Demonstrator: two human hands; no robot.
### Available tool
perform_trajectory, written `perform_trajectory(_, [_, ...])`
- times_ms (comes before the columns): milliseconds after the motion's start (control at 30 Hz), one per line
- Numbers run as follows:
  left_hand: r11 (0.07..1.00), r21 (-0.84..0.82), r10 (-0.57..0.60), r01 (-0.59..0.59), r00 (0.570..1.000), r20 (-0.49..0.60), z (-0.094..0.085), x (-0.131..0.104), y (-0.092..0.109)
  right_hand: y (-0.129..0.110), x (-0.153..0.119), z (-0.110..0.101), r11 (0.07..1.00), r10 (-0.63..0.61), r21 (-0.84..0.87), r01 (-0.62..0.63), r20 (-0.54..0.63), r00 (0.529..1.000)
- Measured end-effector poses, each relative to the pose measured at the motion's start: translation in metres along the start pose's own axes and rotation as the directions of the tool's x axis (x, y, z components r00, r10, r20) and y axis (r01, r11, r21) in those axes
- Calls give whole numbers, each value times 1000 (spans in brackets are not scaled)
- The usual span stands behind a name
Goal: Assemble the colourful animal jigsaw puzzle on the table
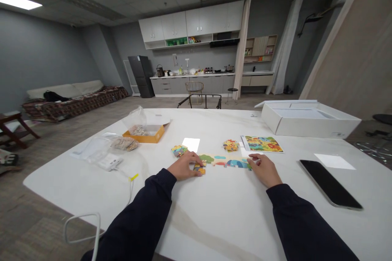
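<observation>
A strip of joined puzzle pieces (228, 162) lies across the white table in front of me. My left hand (185, 166) is at its left end, thumb and fingers on a yellow puzzle piece (199, 169) just below the strip. At the right end, my right hand (263, 168) touches the strip with its fingertips, thumb and index finger slightly apart. One small pile of pieces (179, 150) sits beyond my left hand, and another pile (230, 145) lies behind the strip. The colourful picture card (263, 144) is beyond my right hand.
A yellow box (149, 136) holding a bag of pieces stands at the left back, near a plastic bag of pieces (125, 143) and a white cable (131, 189). On the right are a black tablet (330, 183) and a large white box (309, 124).
</observation>
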State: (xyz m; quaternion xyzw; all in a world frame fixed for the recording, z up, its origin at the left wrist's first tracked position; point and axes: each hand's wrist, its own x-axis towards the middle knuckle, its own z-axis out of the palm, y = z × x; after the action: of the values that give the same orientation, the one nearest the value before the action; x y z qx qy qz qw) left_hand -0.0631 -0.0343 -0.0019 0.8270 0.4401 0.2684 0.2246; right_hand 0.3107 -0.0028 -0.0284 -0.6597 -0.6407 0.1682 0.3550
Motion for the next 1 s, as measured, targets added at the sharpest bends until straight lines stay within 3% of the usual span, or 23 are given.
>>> perform_trajectory(600, [998, 38, 56, -57, 998, 28, 8, 0, 10, 0, -1, -1, 1000, 4, -20, -4, -2, 1000])
perform_trajectory(700, [997, 38, 69, -69, 998, 9, 3, 0, 11, 2, 0, 0, 1000, 0, -17, 0, -4, 1000])
perform_trajectory(767, [996, 73, 54, -49, 996, -66, -7, -1, 7, 2, 0, 0, 1000, -1, -8, 1, -5, 1000])
perform_trajectory(833, [990, 139, 2, 28, 978, -209, -22, -2, -3, 2, -1, 0, 1000, 2, 1, -2, -4, 1000])
perform_trajectory(933, [942, 238, -119, 236, 899, -422, -41, -7, -26, 2, 0, 0, 1000, 9, 5, -9, -1, 1000])
perform_trajectory(1000, [893, 262, -207, 365, 852, -481, -46, -11, -40, 3, 0, 0, 1000, 10, 1, -10, 1, 1000])
